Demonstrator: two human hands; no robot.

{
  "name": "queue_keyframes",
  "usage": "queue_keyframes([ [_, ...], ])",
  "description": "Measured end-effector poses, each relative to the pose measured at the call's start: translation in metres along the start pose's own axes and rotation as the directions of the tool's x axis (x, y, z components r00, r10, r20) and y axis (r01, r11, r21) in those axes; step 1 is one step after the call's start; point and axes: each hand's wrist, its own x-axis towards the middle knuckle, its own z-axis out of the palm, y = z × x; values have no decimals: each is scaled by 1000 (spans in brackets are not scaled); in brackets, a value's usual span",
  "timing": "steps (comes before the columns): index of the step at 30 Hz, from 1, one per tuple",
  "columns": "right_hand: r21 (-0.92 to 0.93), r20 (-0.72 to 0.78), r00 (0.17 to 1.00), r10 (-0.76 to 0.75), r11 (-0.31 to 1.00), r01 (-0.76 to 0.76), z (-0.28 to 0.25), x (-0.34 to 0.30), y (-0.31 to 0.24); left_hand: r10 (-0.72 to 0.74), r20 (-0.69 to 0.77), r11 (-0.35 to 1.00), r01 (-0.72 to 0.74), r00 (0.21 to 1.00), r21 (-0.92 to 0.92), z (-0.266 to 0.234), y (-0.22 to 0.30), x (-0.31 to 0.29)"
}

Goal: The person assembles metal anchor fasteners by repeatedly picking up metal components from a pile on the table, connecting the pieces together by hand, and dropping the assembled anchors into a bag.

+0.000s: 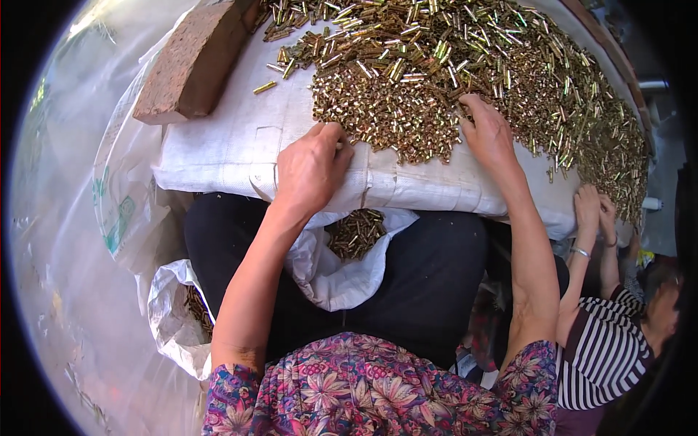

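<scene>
On the white woven cloth point(233, 138) lies a heap of short brass-coloured metal sleeves point(392, 105). Longer brass-coloured pins point(407, 36) are spread behind them. My left hand point(313, 163) rests at the heap's near left edge, its fingers curled closed; whatever they may hold is hidden. At the right side of the short sleeves, my right hand point(488, 134) reaches in with thumb and forefinger drawn together among the pieces. Anything between those fingertips is too small to make out. Below the cloth's front edge, a white sack point(338, 283) between my legs holds more metal pins point(356, 234).
A reddish-brown brick point(185, 65) stands on the cloth at the back left. Another white bag point(171, 312) with metal pieces sits by my left leg. At the right, a person in a striped top point(607, 352) has both hands point(592, 207) at the table's edge. Clear plastic sheeting point(65, 254) hangs at the left.
</scene>
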Motion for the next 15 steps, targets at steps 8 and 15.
queue_keyframes([
  [8, 320, 91, 986, 140, 934, -162, -3, -27, -13, 17, -3, 997, -17, 1000, 75, 14, 12, 11],
  [15, 684, 106, 949, 298, 671, -287, -3, -44, -15, 39, 17, 998, -40, 999, 54, -2, 2, 4],
])
